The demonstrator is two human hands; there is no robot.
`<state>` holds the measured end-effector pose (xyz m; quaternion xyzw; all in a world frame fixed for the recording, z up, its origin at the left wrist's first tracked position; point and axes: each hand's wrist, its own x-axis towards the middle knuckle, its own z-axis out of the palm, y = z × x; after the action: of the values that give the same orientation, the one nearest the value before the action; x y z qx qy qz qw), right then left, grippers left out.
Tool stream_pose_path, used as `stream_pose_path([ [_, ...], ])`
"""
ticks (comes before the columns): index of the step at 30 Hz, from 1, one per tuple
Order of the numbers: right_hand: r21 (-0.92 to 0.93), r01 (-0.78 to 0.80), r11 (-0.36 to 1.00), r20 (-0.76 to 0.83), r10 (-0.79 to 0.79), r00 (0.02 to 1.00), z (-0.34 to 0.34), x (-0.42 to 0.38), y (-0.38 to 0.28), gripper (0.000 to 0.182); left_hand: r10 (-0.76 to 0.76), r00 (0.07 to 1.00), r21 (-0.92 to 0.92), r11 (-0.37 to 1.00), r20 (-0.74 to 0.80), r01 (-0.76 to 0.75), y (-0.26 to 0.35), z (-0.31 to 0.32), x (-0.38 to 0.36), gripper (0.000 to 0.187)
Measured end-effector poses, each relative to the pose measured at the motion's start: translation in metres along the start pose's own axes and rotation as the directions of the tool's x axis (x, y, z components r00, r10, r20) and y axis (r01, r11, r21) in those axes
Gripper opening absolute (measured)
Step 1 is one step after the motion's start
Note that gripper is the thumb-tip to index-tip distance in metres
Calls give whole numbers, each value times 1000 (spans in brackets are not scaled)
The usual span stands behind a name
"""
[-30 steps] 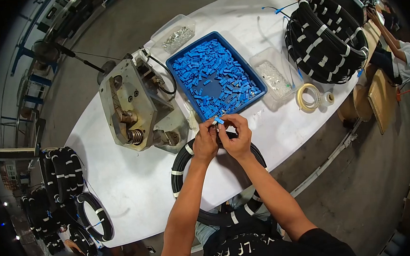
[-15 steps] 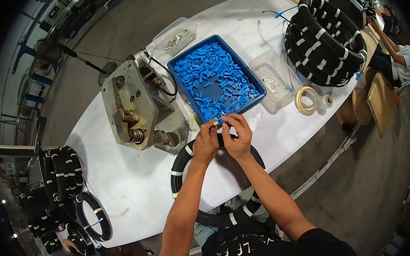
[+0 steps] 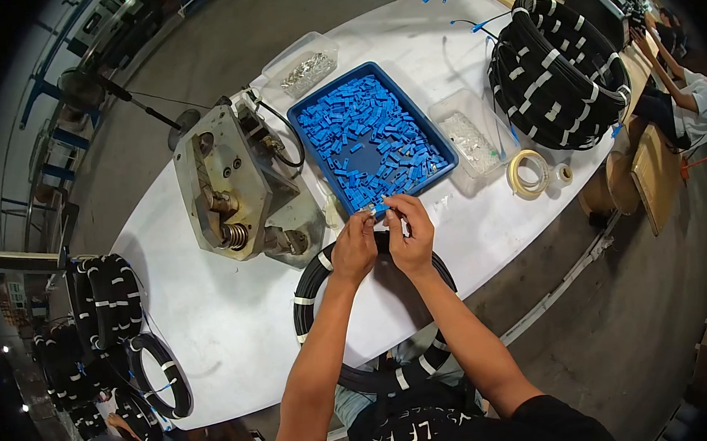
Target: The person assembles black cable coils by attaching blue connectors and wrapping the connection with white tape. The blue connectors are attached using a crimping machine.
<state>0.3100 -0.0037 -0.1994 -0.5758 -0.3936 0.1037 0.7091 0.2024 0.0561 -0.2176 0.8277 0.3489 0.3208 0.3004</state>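
My left hand [image 3: 353, 250] is closed, thumb and fingertips pinching a small pale connector part [image 3: 371, 209]. Close beside it, my right hand [image 3: 411, 238] pinches a small blue connector piece [image 3: 381, 208], which meets the pale part between the fingertips. Fingers hide much of both pieces. Just beyond the hands lies a dark blue tray [image 3: 435, 178] holding many loose blue connector pieces [image 3: 360, 117]. Under my wrists, a black cable coil [image 3: 304, 312] bound with white tape lies across the table's near edge.
A metal press [image 3: 240, 175] stands on the white table [image 3: 230, 327] at left. Clear bins [image 3: 303, 68] of small parts flank the tray. Tape rolls [image 3: 528, 173] and a large cable bundle [image 3: 557, 83] are at right. More coils [image 3: 161, 373] lie at left. A person [image 3: 694, 102] sits at far right.
My fingers have shifted slightly around the blue connector piece, and my right fingertips sit a little closer to the tray's edge. Both hands otherwise stay in place.
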Motion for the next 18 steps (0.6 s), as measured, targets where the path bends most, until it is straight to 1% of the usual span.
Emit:
stream_pose_path([
  [4, -19, 6, 1000, 32, -6, 999, 0, 1, -3, 22, 40, 999, 16, 999, -8, -40, -1, 0, 1, 8],
  [6, -53, 47, 998, 51, -44, 998, 0, 3, -6, 22, 54, 998, 9, 999, -21, -54, -1, 0, 1, 14],
  [10, -68, 71, 995, 75, -66, 995, 1, 6, -6, 22, 48, 997, 6, 999, -54, -48, 3, -1, 5, 12],
  [12, -95, 33, 995, 102, -23, 995, 1, 4, -7, 21, 80, 993, -78, 993, -82, -87, 8, -5, 8, 11],
  [13, -97, 37, 995, 101, -27, 995, 2, 4, -7, 21, 84, 993, -80, 993, -84, -90, 12, -8, 9, 11],
  [15, -111, 5, 994, 77, 3, 997, 3, 7, -8, 21, 95, 984, -72, 992, -153, -107, 19, -10, 13, 11],
  [16, -114, 16, 993, 70, -8, 997, 3, 7, -9, 21, 107, 982, -77, 990, -156, -120, 21, -11, 15, 11],
  [18, -129, -26, 991, 91, 38, 995, 3, 8, -11, 20, 68, 987, -133, 987, -145, -87, 20, -12, 15, 10],
])
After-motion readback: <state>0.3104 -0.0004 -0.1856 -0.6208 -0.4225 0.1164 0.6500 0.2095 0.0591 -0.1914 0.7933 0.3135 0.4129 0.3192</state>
